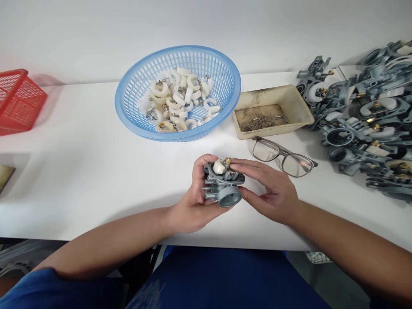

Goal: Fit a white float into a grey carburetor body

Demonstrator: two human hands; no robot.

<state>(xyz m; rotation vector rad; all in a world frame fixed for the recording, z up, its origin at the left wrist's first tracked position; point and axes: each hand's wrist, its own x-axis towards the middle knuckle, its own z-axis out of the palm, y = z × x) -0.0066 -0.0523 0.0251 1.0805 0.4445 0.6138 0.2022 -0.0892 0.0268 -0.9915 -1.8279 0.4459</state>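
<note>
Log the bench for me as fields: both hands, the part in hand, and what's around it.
Left hand: holds the carburetor
Right hand: fingertips at the brass fitting
Carburetor top: white float and brass fitting showing
Beyond hands: blue basket with white floats
Right of blue basket: cream tray with metal pins; glasses in front
Far right: pile of carburetors
Far left: red basket

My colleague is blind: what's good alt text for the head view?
A person's left hand holds a grey metal part while the right hand touches it, over a white table. Beyond are a blue basket of white C-shaped pieces and a tray of metal pins; glasses and piled metal parts lie at right.
</note>
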